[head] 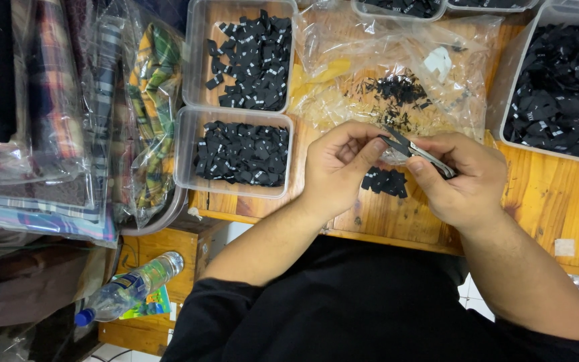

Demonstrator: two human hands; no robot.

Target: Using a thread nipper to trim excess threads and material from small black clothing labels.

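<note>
My left hand [335, 167] pinches a small black fabric label [389, 140] between thumb and forefinger. My right hand [462, 175] grips small metal snips [418, 151], whose blades meet the label at its tip. Both hands hover over a wooden table [557, 194]. A little pile of cut black labels [384, 181] lies on the wood just below the hands. Behind them a clear plastic bag [397, 67] holds black trimmings.
Two clear tubs of black labels [242, 153] [249, 53] stand at the left, a larger tub [561, 87] at the right. Bagged plaid fabric [152, 100] is stacked far left. A plastic water bottle [129, 288] lies on a lower shelf.
</note>
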